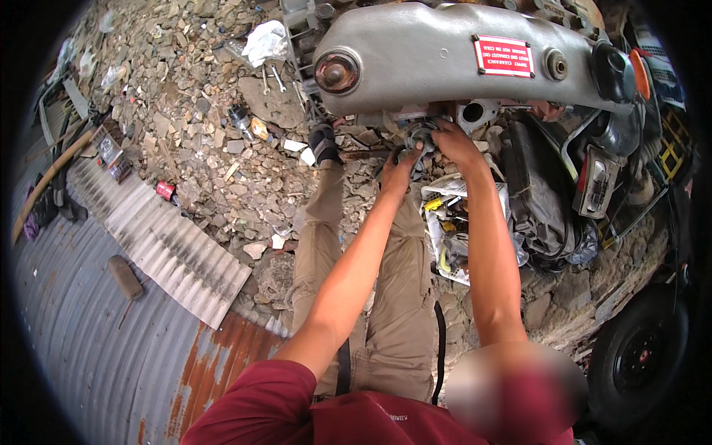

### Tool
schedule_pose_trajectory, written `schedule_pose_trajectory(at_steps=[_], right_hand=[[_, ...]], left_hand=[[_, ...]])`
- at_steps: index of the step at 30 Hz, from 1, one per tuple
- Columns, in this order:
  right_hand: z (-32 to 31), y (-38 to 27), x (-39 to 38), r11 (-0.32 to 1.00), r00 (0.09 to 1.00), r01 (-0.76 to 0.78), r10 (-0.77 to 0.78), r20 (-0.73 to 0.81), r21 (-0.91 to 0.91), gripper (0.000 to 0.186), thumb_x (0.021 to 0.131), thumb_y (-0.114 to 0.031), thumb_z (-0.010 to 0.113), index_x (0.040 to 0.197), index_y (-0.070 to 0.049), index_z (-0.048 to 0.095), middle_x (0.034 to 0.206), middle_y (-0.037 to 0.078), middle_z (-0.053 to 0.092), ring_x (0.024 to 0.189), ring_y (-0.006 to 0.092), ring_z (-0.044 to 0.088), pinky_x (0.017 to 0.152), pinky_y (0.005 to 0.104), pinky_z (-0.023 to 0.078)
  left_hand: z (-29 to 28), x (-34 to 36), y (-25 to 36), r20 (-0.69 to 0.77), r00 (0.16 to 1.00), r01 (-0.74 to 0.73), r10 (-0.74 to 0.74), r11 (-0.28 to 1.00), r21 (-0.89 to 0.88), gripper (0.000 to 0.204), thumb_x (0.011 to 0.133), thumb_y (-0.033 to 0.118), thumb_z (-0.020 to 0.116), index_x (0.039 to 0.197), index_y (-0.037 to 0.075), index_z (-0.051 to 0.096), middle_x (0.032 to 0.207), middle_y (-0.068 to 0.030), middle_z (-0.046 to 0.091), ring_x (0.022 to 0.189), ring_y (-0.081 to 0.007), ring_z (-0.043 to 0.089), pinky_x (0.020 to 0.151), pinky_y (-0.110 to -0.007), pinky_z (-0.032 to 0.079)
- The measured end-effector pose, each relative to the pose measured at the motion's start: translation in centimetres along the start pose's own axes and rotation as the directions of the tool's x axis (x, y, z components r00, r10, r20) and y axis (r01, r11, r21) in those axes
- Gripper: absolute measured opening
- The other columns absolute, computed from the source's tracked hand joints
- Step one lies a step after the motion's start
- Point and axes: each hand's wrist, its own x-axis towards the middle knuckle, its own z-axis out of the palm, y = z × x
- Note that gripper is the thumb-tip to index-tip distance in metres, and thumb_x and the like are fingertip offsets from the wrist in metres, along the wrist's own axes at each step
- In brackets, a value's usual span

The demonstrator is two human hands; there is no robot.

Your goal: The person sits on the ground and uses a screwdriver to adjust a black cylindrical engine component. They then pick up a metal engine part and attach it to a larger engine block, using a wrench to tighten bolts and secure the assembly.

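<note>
Just below the engine's long grey valve cover [423, 55], both my hands are closed around a small round grey metal part [420, 133]. My left hand [398, 169] grips it from the near left, thumb on top. From the right, my right hand [455, 145] has its fingers bent round the same part. Whether the part is joined to the engine or loose cannot be made out, since my fingers cover much of it. Right of it, a round port with a flange [475, 113] shows on the engine's side.
A white plastic basket [454, 278] holding tools stands by my right forearm. Beyond it lies a black bag [538, 193]. Two wrenches [277, 78] rest on stony ground near a white plastic bag [265, 43]. Corrugated sheets [159, 241] cover the left; a wheel [639, 360] stands lower right.
</note>
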Motion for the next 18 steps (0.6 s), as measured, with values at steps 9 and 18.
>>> schedule_pose_trajectory(at_steps=[9, 18], right_hand=[[0.2, -0.9, -0.6, 0.999, 1.0, -0.024, 0.024, 0.009, 0.04, 0.054, 0.086, -0.015, 0.051, 0.136, 0.004, 0.054, 0.128, 0.024, 0.063, 0.117, 0.0302, 0.061, 0.099, 0.0345, 0.046], [-0.8, -2.5, -1.7, 0.993, 0.995, -0.055, 0.046, 0.088, 0.106, 0.051, 0.088, -0.016, 0.058, 0.134, 0.006, 0.056, 0.121, 0.017, 0.066, 0.108, 0.021, 0.061, 0.094, 0.0315, 0.046]], left_hand=[[0.0, -0.4, 0.8, -0.031, 0.998, 0.057, -0.055, 0.996, 0.068, 0.107, 0.073, 0.061, 0.08, 0.148, -0.002, 0.039, 0.144, -0.0246, 0.049, 0.132, -0.0319, 0.049, 0.109, -0.04, 0.037], [0.0, -0.6, 1.2, -0.001, 0.998, 0.056, -0.056, 0.998, 0.027, 0.107, 0.074, 0.061, 0.08, 0.149, -0.003, 0.037, 0.146, -0.0241, 0.047, 0.134, -0.0315, 0.047, 0.111, -0.04, 0.036]])
